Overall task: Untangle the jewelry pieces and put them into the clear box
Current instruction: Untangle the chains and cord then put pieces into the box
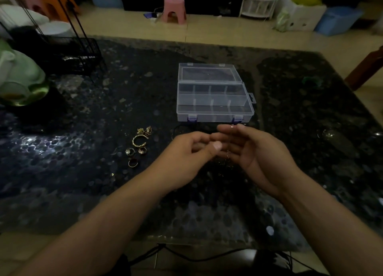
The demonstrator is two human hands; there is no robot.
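Near the dark table's front edge: left hand and right hand are meeting, fingers curling around a fine chain, hardly visible. Clear box is lying open just beyond. Gold bangle and rings are resting left, apart.

Two bare forearms reach in from the lower edge of the view, each ending in bare hands: the left hand and the right hand. No sleeves cover the forearms as far as the frame shows, and no watch, bracelet or ring is visible on wrists or fingers. The left thumbnail is short and pale. The dim light hides finer detail.
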